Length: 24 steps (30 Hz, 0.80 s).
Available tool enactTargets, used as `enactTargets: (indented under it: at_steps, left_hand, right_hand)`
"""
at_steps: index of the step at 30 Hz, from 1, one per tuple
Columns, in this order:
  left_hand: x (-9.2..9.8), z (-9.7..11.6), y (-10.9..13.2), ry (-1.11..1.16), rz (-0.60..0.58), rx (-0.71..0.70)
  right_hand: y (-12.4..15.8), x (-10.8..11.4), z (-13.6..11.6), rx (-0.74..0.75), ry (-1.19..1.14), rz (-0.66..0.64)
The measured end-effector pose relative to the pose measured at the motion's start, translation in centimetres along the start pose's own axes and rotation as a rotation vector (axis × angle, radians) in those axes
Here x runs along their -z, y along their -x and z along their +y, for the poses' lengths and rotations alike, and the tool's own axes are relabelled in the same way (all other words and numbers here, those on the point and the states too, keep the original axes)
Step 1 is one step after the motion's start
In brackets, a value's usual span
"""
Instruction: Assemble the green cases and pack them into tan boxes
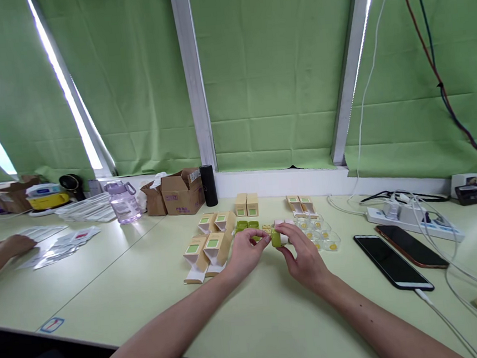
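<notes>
My right hand (303, 252) grips a small green container (276, 238) between thumb and fingers, with a white part at its right side. Close to its left, my left hand (248, 249) has thumb and fingertips pinched together; anything between them is too small to make out. Behind my left hand sit several green pieces (242, 225). Opened cardboard boxes with green labels (214, 248) lie to the left, and two closed boxes (246, 204) stand behind. Beyond my right hand are clear plastic pieces with yellow centres (318, 227) and two more opened boxes (301, 204).
Two phones (391, 260) and a white power strip (413, 222) with cables lie right. A purple bottle (122, 203), a brown carton (181, 192) and a black cylinder (208, 185) stand back left. Another person's hand (17, 244) is near plastic packets (67, 247) at far left.
</notes>
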<state>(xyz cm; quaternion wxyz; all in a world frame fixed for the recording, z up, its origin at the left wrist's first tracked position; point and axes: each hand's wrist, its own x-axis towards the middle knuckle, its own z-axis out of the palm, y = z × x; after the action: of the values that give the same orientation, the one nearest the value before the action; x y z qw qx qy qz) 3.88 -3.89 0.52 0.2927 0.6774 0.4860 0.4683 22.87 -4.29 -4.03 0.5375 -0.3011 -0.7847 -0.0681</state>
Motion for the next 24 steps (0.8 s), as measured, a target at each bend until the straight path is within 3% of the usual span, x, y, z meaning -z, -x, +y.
enactTargets:
  at_steps: [24]
  left_hand:
    - [0.11, -0.71, -0.24, 0.116, -0.011, 0.038]
  right_hand:
    - [-0.33, 0.20, -0.35, -0.025, -0.005, 0.025]
